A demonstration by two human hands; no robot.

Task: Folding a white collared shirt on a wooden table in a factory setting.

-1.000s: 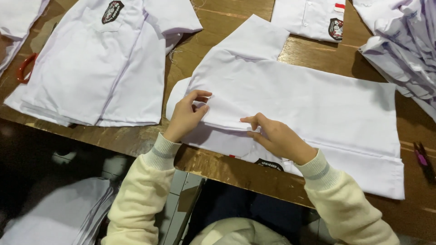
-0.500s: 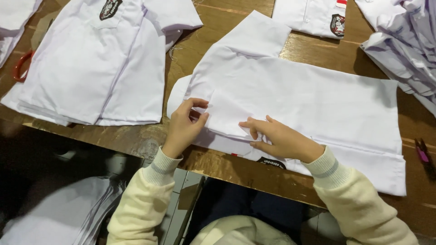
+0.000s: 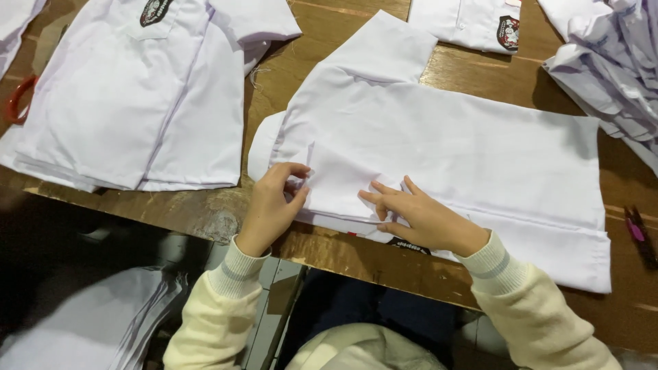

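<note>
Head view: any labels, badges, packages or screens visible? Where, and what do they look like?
Chest badge on the left white shirt, top edge: shield shape, dark with white and red.
Chest badge on the folded shirt at top right: shield shape, dark with white and red.
Dark label under the middle shirt, beside the right hand: mostly hidden.
No packages or screens.

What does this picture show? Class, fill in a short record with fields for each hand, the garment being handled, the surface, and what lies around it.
Left hand: pinches a fold of the shirt
Right hand: flat on the shirt, fingers spread
Shirt: white, spread out, partly folded
Surface: wooden table
Left of it: second shirt, badge on the pocket
Far right: pile of shirts
Right edge: pink pen
</note>
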